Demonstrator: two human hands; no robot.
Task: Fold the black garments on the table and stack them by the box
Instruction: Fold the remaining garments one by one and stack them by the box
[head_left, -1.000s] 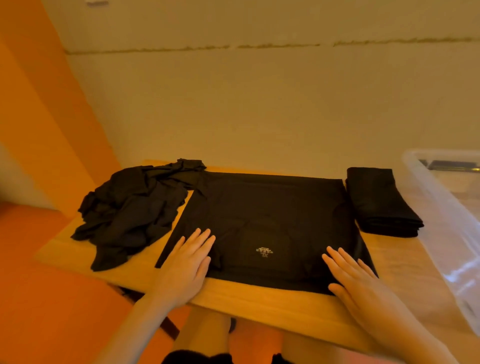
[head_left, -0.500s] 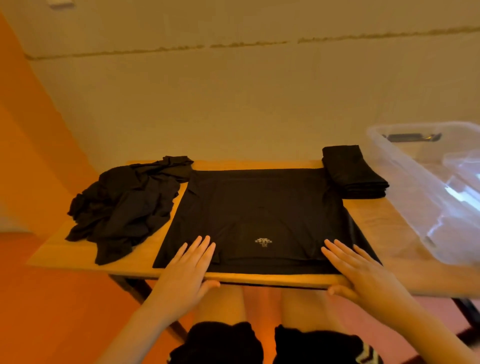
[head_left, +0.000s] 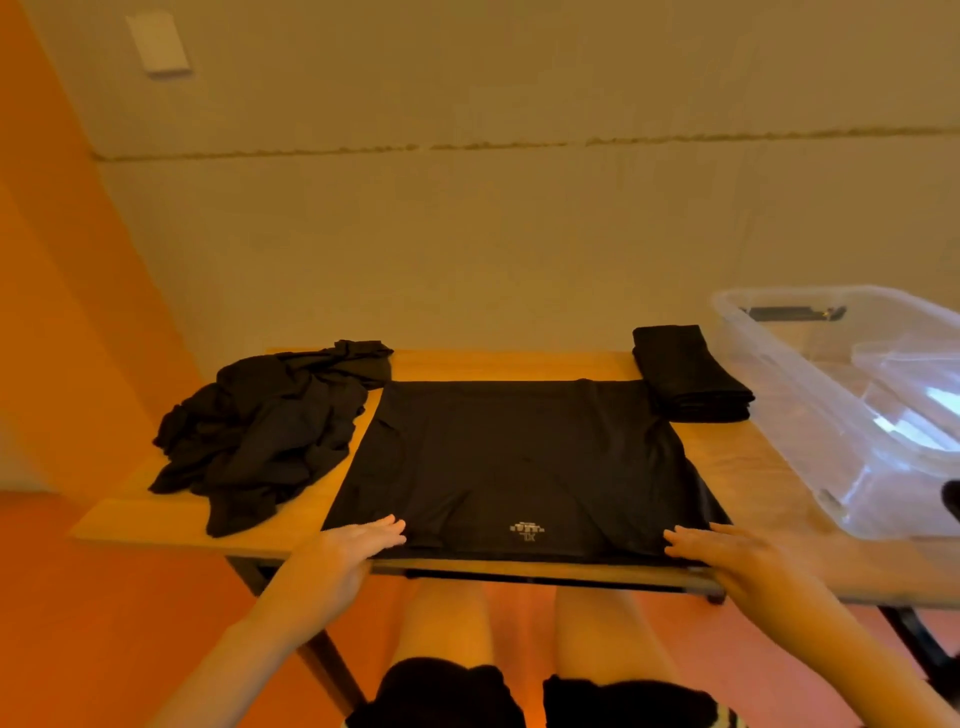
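Both hands slid back to the spread shirt (head_left: 519, 462)'s near edge. Left hand (head_left: 348, 551) and right hand (head_left: 737, 561) lie flat, fingers straight, so probably the next fold's coming.

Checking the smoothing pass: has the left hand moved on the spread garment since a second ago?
Yes. The left hand has slid back toward the person: its fingers now lie near the spread garment's front hem, level with the white print instead of beyond it.
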